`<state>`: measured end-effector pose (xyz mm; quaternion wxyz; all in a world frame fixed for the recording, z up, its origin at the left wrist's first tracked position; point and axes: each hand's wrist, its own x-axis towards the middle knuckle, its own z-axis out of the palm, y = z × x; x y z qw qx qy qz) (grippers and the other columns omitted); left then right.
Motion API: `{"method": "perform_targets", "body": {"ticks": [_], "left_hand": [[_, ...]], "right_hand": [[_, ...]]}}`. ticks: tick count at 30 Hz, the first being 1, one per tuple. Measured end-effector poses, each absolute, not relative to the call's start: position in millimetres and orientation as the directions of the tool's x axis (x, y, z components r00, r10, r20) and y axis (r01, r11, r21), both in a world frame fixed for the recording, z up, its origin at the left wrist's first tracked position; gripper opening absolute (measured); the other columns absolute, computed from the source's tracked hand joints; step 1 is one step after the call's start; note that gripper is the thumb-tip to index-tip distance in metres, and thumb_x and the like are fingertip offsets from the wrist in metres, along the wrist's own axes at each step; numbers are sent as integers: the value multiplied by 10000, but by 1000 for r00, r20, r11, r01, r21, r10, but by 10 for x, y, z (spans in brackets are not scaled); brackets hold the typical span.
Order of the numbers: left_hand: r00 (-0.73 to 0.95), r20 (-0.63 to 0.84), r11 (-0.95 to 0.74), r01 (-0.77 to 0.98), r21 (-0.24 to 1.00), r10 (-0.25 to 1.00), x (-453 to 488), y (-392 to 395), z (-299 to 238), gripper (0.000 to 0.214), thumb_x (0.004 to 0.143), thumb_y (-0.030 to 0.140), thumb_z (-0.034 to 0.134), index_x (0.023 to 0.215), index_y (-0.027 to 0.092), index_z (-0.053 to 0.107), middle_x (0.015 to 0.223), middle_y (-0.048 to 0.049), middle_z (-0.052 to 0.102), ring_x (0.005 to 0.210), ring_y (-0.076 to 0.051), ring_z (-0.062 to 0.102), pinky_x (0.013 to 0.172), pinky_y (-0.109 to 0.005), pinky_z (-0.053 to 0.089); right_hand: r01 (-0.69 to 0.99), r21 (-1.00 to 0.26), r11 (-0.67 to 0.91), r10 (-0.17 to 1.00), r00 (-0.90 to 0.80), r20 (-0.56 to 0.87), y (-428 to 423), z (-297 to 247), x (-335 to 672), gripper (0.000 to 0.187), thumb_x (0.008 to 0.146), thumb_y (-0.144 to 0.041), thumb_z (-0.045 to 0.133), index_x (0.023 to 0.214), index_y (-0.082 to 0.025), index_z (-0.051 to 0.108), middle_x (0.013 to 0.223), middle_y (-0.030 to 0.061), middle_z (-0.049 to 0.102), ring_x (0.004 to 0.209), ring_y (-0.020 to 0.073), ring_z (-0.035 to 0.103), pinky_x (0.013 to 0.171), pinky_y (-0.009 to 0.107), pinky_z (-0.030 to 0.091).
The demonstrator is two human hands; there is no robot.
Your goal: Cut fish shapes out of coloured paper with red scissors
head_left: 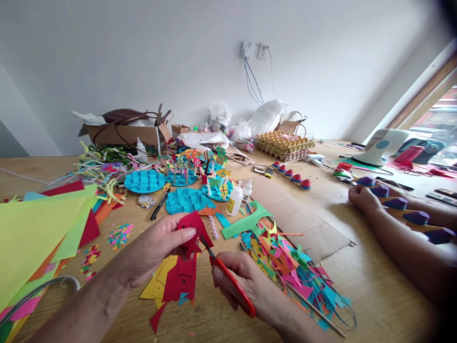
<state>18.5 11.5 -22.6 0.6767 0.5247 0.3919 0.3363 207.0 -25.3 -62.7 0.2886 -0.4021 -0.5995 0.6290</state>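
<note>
While the red paper (193,223) hung above the counter (210,321), pinched between the thumb and fingers of the left hand (162,244), the right hand (244,276) gripped red-handled scissors (230,277), their blades at the paper's right edge. Just below the left hand, a marked red sheet (174,284) lay partly over a yellow piece (154,286). Right of the right hand spread colourful scraps (291,267). Beyond both hands, two glue bottles (234,200) stood near blue discs (185,200). Well to their right, a co-worker's hand (366,197) touched a row of purple-topped cups (396,204).
</note>
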Motion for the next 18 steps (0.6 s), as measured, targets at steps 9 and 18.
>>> {"method": "perform_targets", "body": {"ticks": [9, 18], "left_hand": [[442, -184, 261, -118, 958, 878, 229, 93, -201, 108, 739, 271, 655, 769, 171, 629, 639, 11, 642, 549, -93, 512, 539, -206, 420], [422, -217, 342, -247, 907, 880, 290, 40, -232, 92, 746, 247, 663, 743, 170, 612, 609, 7, 648, 517, -81, 528, 520, -188, 438]], "right_hand": [[93, -987, -128, 854, -496, -158, -249, -653, 2052, 391, 802, -452, 541, 569, -163, 418, 482, -67, 401, 367, 31, 363, 338, 128, 290], [36, -987, -157, 848, -507, -153, -241, -706, 2035, 524, 697, -672, 531, 606, -162, 451, 427, -69, 416, 342, 43, 370, 332, 146, 260]]}}
